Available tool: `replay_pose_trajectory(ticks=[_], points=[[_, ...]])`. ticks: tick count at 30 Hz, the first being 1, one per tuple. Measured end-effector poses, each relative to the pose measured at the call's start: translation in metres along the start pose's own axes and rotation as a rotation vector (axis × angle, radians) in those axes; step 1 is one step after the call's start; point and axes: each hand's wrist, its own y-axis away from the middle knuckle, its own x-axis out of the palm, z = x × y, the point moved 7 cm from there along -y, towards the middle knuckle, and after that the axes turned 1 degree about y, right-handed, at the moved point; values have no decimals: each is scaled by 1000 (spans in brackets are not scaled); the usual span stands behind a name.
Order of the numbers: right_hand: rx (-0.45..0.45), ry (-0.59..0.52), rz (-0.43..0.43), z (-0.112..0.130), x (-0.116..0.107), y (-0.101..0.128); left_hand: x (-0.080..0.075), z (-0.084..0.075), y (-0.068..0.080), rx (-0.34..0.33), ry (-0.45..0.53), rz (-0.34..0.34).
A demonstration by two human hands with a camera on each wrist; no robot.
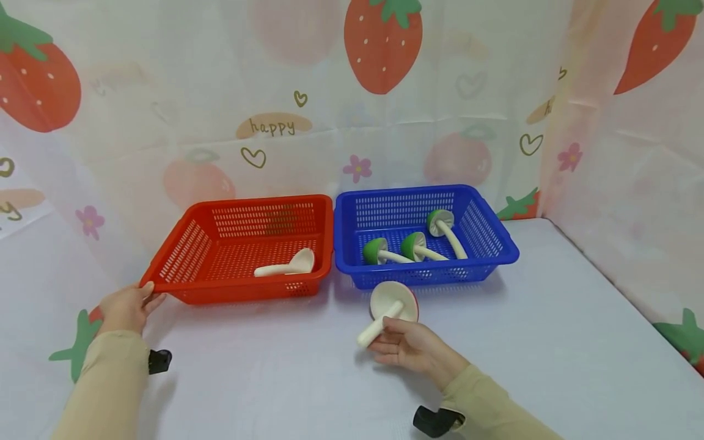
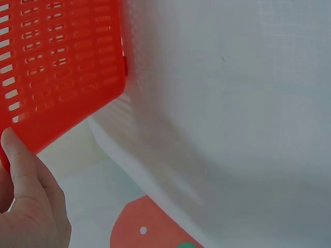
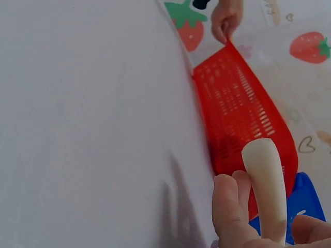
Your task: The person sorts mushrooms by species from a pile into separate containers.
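My left hand (image 1: 125, 307) grips the near left corner of a red plastic basket (image 1: 220, 284); the left wrist view has the thumb and fingers pinching its rim. Inside that basket lies a white-stemmed toy mushroom (image 1: 301, 261). In front of a blue basket (image 1: 423, 273), my right hand (image 1: 409, 347) holds a toy mushroom with a red-edged cap (image 1: 393, 300) by its thick white stem, the pale underside of the cap facing me. The right wrist view shows the stem (image 3: 266, 186) between thumb and fingers, its end sticking up.
Three green-capped toy mushrooms (image 1: 440, 223) lie in the blue basket, which stands right beside the red one. A strawberry-print cloth (image 1: 330, 146) hangs behind both. White cloth covers the table (image 1: 264, 373), whose right edge runs along the side cloth.
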Motion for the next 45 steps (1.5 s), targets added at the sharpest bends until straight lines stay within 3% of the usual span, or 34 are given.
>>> replay_pose_trajectory(ticks=[6,23,35,45], points=[[-30,-27,-66,0,0,-3,3,0,4,-3,3,0],[-113,120,-86,16,1,17,1,-2,1,-7,-18,-2],[-143,206,11,31,24,30,0,-1,-5,-1,-22,-8],[-159,222,-14,48,36,27,0,-1,0,4,-26,-4]])
